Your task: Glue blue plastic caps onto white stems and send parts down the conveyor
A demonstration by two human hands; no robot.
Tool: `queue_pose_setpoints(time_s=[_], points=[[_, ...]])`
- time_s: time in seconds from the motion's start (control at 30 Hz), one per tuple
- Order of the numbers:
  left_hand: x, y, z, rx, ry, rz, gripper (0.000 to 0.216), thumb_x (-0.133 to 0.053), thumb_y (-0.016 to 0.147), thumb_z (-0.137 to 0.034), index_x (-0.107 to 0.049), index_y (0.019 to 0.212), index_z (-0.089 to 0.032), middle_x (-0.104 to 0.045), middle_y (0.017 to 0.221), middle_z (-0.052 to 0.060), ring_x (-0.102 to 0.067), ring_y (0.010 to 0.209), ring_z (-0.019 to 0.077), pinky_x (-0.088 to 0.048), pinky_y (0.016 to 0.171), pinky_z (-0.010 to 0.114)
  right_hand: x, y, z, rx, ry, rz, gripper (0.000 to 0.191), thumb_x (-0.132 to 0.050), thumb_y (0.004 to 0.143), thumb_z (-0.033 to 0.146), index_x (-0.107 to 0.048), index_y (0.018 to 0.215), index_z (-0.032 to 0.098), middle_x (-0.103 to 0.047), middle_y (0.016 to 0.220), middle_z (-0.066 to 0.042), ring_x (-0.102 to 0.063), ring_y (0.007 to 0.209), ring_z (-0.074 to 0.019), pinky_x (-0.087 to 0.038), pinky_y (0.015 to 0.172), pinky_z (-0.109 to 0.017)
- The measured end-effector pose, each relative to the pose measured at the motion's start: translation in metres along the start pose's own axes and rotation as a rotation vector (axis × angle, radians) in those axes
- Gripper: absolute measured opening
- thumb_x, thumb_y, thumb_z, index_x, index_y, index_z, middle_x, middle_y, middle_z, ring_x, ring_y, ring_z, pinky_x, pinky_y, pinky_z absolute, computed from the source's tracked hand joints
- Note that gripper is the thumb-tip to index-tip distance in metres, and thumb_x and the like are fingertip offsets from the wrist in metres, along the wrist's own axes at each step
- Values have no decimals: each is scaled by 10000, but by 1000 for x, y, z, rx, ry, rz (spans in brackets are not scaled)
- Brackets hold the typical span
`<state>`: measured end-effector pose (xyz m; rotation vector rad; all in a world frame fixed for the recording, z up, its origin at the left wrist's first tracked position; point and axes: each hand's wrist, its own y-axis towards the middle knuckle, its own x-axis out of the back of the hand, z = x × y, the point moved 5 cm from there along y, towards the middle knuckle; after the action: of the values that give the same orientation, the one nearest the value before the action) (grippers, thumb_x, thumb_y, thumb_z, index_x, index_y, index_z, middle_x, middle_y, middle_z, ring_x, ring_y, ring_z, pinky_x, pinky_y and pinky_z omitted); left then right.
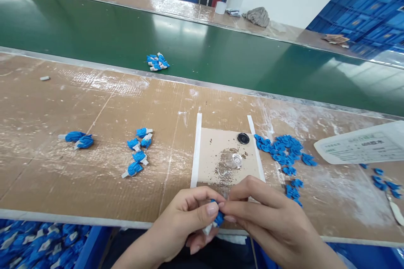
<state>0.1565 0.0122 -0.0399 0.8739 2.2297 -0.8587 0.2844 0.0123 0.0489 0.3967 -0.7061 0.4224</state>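
My left hand (192, 222) is closed around a small blue part with a white end (217, 220), thumb on top, over the table's near edge. My right hand (271, 214) meets it from the right, thumb and forefinger pinched together against the part; what lies between those fingertips is hidden. Just beyond my hands is a beige sheet (210, 147) with wet spots, bearing a small clear round dish (236, 160) and a black round cap (243, 138). Loose blue pieces (286, 149) lie heaped to its right. Several blue parts with white ends (139, 156) rest to the left.
A green conveyor belt (104, 29) runs across the back, carrying a cluster of blue-and-white parts (157, 62). A white labelled bottle (362, 143) lies at the right. Below the table, a blue bin (94, 248) at left holds many similar parts. Two more parts (78, 139) sit far left.
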Motion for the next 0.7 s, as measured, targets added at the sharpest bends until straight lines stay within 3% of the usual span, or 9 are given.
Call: queue_pose_setpoints(time_s=[0.2, 0.4, 0.57, 0.7], points=[[-2, 0, -2, 74, -86, -6, 296, -703, 795, -426, -622, 864, -149, -484, 531, -65, -341, 361, 11, -219, 273, 89, -6, 3, 9, 129, -134, 108, 319, -367, 929, 15, -629, 1051, 150, -645, 879, -73, -574, 795, -174, -536, 677, -292], [1, -1, 0, 110, -114, -9, 309, -739, 760, -412, -629, 844, -136, -445, 536, -61, -375, 415, 29, -177, 278, 96, -17, 0, 14, 262, -321, 55, 383, -333, 850, -47, -631, 1049, 87, -668, 878, -109, -599, 836, -212, -561, 747, -340], [-1, -3, 4, 125, -118, 23, 322, -740, 756, -428, -616, 782, -132, -471, 568, -47, -340, 406, 14, -161, 288, 107, -22, -4, 16, 235, -319, 37, 334, -378, 812, -64, -624, 973, 93, -643, 832, -108, -575, 779, -209, -543, 681, -347], [-3, -4, -1, 57, -112, 64, 302, -702, 797, -426, -653, 872, -138, -496, 550, -47, -324, 384, 11, -161, 292, 113, -13, -10, 3, 31, -52, -77, 273, -425, 899, 16, -593, 1049, 172, -612, 896, -59, -580, 805, -152, -539, 694, -256]])
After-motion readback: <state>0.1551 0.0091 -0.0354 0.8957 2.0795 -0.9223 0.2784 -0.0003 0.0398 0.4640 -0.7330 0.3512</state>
